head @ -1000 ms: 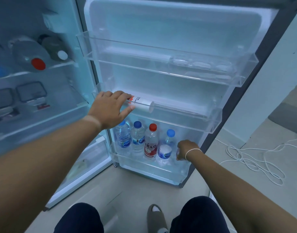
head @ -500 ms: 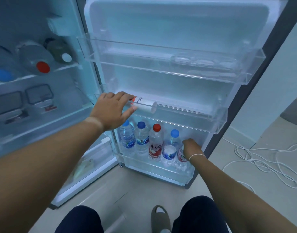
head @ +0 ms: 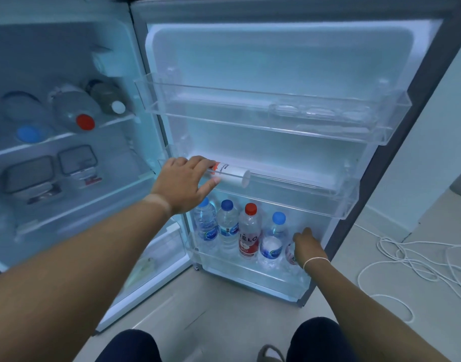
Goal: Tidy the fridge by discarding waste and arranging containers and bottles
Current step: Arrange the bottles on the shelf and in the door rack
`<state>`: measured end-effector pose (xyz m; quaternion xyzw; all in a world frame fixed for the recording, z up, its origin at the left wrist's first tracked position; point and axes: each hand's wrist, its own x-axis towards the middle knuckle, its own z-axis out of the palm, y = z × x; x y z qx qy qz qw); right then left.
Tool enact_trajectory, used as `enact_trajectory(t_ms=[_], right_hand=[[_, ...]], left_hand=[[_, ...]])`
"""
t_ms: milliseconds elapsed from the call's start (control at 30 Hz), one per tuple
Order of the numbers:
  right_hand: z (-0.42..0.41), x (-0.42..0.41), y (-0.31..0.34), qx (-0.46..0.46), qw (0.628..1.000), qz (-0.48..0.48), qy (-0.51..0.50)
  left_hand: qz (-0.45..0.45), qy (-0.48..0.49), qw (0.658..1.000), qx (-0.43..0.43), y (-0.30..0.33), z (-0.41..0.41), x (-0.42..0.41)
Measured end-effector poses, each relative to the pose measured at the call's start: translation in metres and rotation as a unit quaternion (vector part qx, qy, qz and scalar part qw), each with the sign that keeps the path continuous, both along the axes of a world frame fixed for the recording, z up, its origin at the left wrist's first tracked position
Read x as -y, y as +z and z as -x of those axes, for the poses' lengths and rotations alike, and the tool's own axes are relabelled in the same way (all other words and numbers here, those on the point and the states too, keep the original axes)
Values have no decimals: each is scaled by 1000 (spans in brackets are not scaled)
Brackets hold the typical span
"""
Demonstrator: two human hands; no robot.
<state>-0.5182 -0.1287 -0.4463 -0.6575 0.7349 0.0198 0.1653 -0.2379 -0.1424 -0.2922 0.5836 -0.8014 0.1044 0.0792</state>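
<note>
1. Not much has shifted in the last second: the left hand (head: 183,185) still grips the white tube with an orange label (head: 230,173), laid sideways in the clear middle door shelf (head: 339,202) at frame centre.
2. The right hand (head: 308,246) has slid further into the bottom door bin (head: 250,279), lower right, fingers wrapped on a small clear bottle with a pinkish label (head: 290,253).
3. It sits last in the row, beside the blue-capped water bottle (head: 273,239), so I'd guess the row's nearly sorted.

Your right hand (head: 309,245) has slid further right along the bottom door shelf (head: 250,276), now gripping a small bottle (head: 290,253) at its right end; your view has tilted upward.
</note>
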Motion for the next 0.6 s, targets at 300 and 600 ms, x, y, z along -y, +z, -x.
enact_trajectory(t_ms=[300,600], right_hand=[[-2,6,-1,0,1000,3,21],[1,10,-5,-2,999,-8,34]], left_hand=[[6,1,1000,-6,-1,0,0],[1,8,1000,8,0,2,-1]])
